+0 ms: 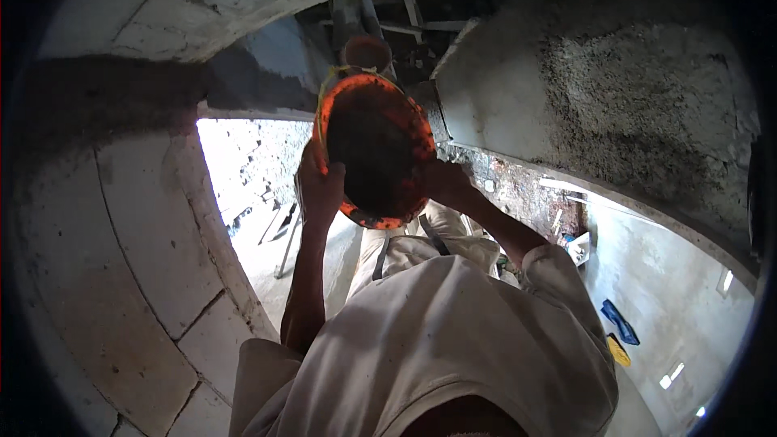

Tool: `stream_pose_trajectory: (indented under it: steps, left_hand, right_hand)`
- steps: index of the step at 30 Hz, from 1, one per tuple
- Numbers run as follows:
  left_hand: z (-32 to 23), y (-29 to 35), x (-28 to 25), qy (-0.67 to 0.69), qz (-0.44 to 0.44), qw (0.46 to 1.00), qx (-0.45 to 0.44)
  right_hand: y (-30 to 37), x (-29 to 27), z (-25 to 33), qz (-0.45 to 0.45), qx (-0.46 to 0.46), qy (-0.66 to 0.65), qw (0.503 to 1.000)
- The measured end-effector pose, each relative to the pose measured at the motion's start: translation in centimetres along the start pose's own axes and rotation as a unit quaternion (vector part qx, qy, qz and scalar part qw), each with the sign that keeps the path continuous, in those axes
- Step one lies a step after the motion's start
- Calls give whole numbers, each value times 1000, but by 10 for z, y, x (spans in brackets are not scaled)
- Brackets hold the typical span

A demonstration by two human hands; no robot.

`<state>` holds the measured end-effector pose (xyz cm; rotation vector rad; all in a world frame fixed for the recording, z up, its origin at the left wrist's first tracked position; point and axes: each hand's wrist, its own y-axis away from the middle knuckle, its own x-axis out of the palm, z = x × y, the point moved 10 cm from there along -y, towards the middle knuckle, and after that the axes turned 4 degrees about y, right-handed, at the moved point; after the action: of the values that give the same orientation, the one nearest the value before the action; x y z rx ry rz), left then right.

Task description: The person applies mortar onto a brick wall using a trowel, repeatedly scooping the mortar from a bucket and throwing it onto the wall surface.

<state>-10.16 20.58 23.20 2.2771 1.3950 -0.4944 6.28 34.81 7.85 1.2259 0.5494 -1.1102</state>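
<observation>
My left hand (324, 184) is closed on the left side of an orange bucket (417, 120), and my right hand (445, 182) is closed on its right side. The bucket is tilted so its mouth faces me. Dark grey smears, like mortar, coat the rim and inner wall. How much material lies inside is too dark to tell. Part of the fingers of both hands is hidden against the bucket.
A round reddish container (367, 53) shows beyond the bucket near dark timbers. Pale block masonry (154, 226) curves along the left, and a rough plastered wall (639, 105) rises at the right. A blue item (620, 322) and a yellow item (618, 351) lie lower right.
</observation>
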Motion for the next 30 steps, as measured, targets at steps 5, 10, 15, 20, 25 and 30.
stream_pose_trajectory:
  steps: [5, 10, 15, 20, 25, 30]
  left_hand:
    - [-5, 3, -8, 8, 13, 1000, -12]
    - [4, 4, 4, 17, 51, 998, -18]
    - [39, 6, -2, 97, 32, 995, 4]
    - [98, 7, -27, 93, -18, 995, -7]
    - [133, 25, -40, 131, -21, 987, -89]
    - [173, 38, -78, -11, -63, 989, -130]
  right_hand:
    - [60, -62, -1, -101, 17, -108, 989]
    - [74, -56, -9, -92, 74, -29, 993]
    - [85, -73, 3, -101, 94, -42, 990]
    - [101, -140, 13, -44, 171, -84, 981]
    - [125, -240, 24, -180, 37, -121, 975]
    - [141, -321, 58, -105, -98, -174, 974]
